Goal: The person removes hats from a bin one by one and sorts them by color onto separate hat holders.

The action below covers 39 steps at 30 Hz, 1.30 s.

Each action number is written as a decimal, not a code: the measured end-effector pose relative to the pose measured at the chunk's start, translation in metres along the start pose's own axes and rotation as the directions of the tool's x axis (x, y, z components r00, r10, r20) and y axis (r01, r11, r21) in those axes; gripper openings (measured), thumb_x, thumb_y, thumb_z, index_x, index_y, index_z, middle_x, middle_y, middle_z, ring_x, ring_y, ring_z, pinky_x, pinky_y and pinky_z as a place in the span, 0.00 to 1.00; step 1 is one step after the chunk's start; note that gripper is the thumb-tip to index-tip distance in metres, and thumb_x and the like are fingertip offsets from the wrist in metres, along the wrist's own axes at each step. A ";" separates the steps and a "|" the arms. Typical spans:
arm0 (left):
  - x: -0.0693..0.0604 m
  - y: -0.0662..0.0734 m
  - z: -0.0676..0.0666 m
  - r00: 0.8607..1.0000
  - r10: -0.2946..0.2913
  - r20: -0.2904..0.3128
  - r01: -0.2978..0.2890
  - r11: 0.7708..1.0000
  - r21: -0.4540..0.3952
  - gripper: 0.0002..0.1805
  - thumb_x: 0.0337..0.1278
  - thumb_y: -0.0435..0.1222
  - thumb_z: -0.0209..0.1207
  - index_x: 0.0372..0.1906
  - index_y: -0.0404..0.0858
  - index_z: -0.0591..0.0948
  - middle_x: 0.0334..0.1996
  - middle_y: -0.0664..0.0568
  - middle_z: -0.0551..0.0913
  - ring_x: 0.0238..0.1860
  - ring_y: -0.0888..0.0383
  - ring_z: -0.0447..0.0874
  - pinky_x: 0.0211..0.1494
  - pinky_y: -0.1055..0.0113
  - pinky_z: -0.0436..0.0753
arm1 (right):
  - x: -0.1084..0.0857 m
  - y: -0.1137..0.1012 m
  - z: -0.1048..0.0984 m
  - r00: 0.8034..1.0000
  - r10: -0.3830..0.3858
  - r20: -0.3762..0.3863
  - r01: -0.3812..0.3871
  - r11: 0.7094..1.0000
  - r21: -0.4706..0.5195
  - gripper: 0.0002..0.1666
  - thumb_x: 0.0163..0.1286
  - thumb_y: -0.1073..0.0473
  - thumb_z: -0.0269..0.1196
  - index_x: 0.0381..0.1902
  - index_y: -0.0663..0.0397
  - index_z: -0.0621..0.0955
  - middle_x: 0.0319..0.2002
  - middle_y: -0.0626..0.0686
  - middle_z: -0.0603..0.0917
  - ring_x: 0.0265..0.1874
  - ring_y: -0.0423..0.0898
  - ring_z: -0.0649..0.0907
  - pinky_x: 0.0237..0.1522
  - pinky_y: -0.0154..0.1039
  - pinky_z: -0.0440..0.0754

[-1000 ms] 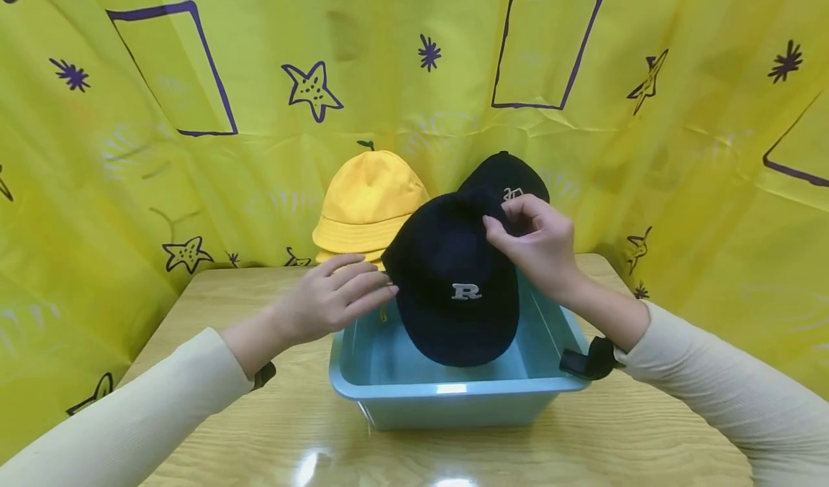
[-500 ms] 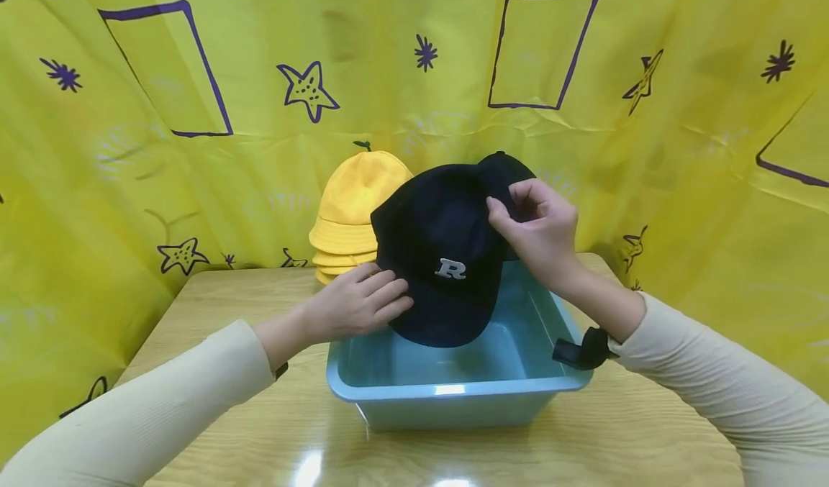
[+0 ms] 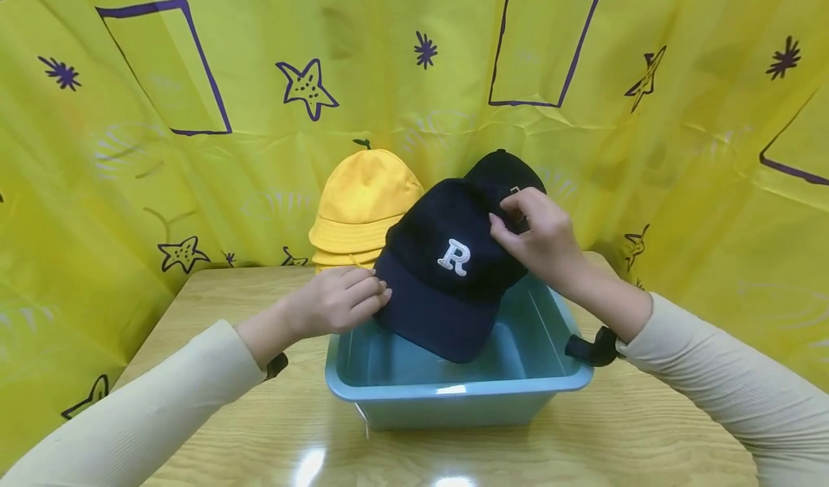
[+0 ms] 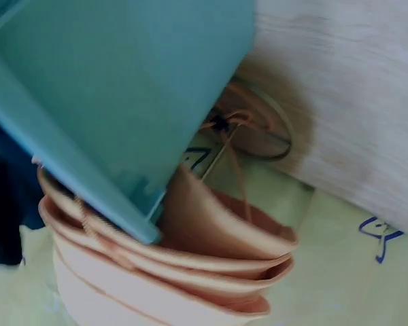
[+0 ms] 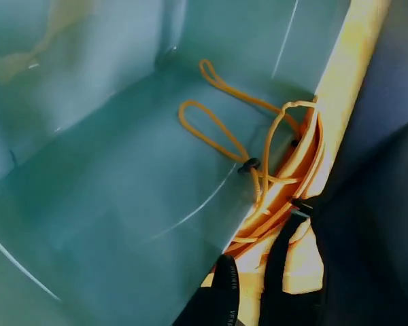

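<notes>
A dark baseball cap [image 3: 427, 271] with a white letter R is held over the blue-green bin [image 3: 453, 386], tilted with its brim down. My left hand [image 3: 333, 300] grips the left edge of the brim; its fingertips are partly hidden. At the cap's upper right side, my right hand [image 3: 540, 231] pinches it between thumb and fingers. The right wrist view shows the dark cap [image 5: 381, 204] along the right edge, with a black strap [image 5: 275, 265] hanging beside it. In the left wrist view, part of a dark cap [image 4: 7, 204] appears at the left edge.
Behind the bin stand stacked yellow bucket hats [image 3: 365, 199], the top one with a green sprout, and another black cap [image 3: 501, 170]. Orange cords [image 5: 224, 136] from the hats hang into the bin. A yellow curtain [image 3: 388, 41] backs the wooden table [image 3: 239, 300].
The cap first shifted left and up, then turned so that its R leans and the brim points lower right. My left hand moved right to the brim, then slightly back with it.
</notes>
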<state>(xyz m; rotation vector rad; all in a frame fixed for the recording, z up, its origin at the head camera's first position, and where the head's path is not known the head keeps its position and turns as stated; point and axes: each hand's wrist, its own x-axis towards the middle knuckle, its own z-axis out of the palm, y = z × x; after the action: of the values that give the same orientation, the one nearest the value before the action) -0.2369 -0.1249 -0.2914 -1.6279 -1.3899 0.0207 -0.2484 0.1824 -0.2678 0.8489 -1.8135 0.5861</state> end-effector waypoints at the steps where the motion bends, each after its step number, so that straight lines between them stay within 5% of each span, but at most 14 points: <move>1: 0.001 -0.001 -0.001 1.000 -0.015 -0.016 0.015 1.000 0.002 0.09 0.62 0.24 0.51 0.31 0.30 0.81 0.27 0.46 0.81 0.26 0.55 0.78 0.31 0.70 0.82 | 0.001 0.000 0.000 1.000 0.017 0.012 -0.017 1.000 -0.001 0.11 0.47 0.72 0.69 0.27 0.67 0.77 0.23 0.59 0.77 0.21 0.49 0.76 0.26 0.34 0.75; 7: 0.010 -0.004 -0.005 0.991 -0.116 -0.064 0.117 0.993 0.024 0.07 0.63 0.26 0.53 0.32 0.29 0.80 0.25 0.46 0.79 0.23 0.56 0.74 0.27 0.71 0.81 | 0.008 0.002 -0.010 0.998 0.055 0.043 -0.056 0.998 0.004 0.12 0.48 0.71 0.71 0.32 0.68 0.80 0.28 0.62 0.82 0.28 0.51 0.79 0.36 0.29 0.74; 10: 0.017 -0.009 -0.007 0.983 -0.156 -0.099 0.161 0.986 0.038 0.07 0.64 0.27 0.53 0.32 0.29 0.80 0.25 0.46 0.79 0.22 0.55 0.74 0.26 0.70 0.81 | 0.013 -0.001 -0.017 0.999 0.000 0.035 -0.001 1.000 0.027 0.14 0.46 0.72 0.72 0.31 0.67 0.81 0.29 0.61 0.83 0.28 0.52 0.79 0.36 0.31 0.73; 13: 0.023 -0.014 -0.010 0.973 -0.188 -0.131 0.196 0.979 0.053 0.08 0.64 0.28 0.53 0.32 0.29 0.79 0.25 0.45 0.77 0.22 0.54 0.75 0.25 0.69 0.81 | 0.017 -0.007 -0.024 0.999 -0.052 0.004 0.052 0.996 0.077 0.13 0.55 0.61 0.71 0.30 0.67 0.81 0.27 0.60 0.83 0.28 0.53 0.79 0.39 0.26 0.72; 17: 0.030 -0.021 -0.012 0.959 -0.231 -0.166 0.247 0.966 0.079 0.09 0.65 0.30 0.53 0.30 0.29 0.77 0.23 0.45 0.75 0.21 0.53 0.74 0.22 0.68 0.79 | 0.021 -0.019 -0.032 0.993 -0.112 -0.035 0.116 0.986 0.116 0.26 0.64 0.44 0.62 0.29 0.67 0.82 0.26 0.60 0.83 0.28 0.54 0.80 0.49 0.20 0.70; 27: 0.055 -0.038 -0.019 0.953 -0.248 -0.175 0.279 0.944 0.177 0.13 0.67 0.33 0.51 0.28 0.28 0.74 0.22 0.44 0.72 0.21 0.51 0.72 0.18 0.68 0.76 | 0.031 -0.039 -0.048 0.951 -0.300 -0.079 0.308 0.944 0.120 0.30 0.60 0.40 0.65 0.29 0.67 0.83 0.26 0.59 0.84 0.26 0.54 0.81 0.53 0.23 0.72; 30: 0.063 -0.045 -0.019 0.949 -0.261 -0.180 0.292 0.939 0.180 0.14 0.68 0.34 0.51 0.28 0.28 0.73 0.22 0.43 0.71 0.22 0.50 0.72 0.20 0.67 0.77 | 0.038 -0.039 -0.054 0.948 -0.314 -0.048 0.317 0.944 0.087 0.26 0.63 0.43 0.63 0.31 0.65 0.83 0.27 0.58 0.85 0.26 0.54 0.82 0.50 0.26 0.76; 34: 0.077 -0.060 -0.014 0.943 -0.275 -0.189 0.311 0.930 0.196 0.13 0.64 0.32 0.55 0.26 0.29 0.71 0.21 0.43 0.71 0.22 0.50 0.71 0.19 0.66 0.76 | 0.047 -0.034 -0.058 0.951 -0.307 0.023 0.308 0.951 -0.034 0.08 0.59 0.65 0.66 0.33 0.67 0.81 0.30 0.61 0.84 0.29 0.56 0.83 0.34 0.43 0.83; 39: 0.092 -0.086 -0.002 0.936 -0.300 -0.187 0.339 0.909 0.242 0.12 0.61 0.28 0.57 0.24 0.29 0.70 0.21 0.43 0.69 0.22 0.49 0.70 0.15 0.65 0.73 | 0.065 -0.014 -0.050 0.959 -0.281 0.021 0.280 0.940 -0.196 0.12 0.46 0.78 0.67 0.30 0.70 0.76 0.27 0.64 0.82 0.28 0.58 0.82 0.21 0.51 0.79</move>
<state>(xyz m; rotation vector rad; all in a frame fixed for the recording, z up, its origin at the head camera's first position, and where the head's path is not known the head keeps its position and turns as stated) -0.2684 -0.0649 -0.1848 -1.1395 -1.4559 -0.0958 -0.2244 0.1910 -0.1889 0.9448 -1.6717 0.2214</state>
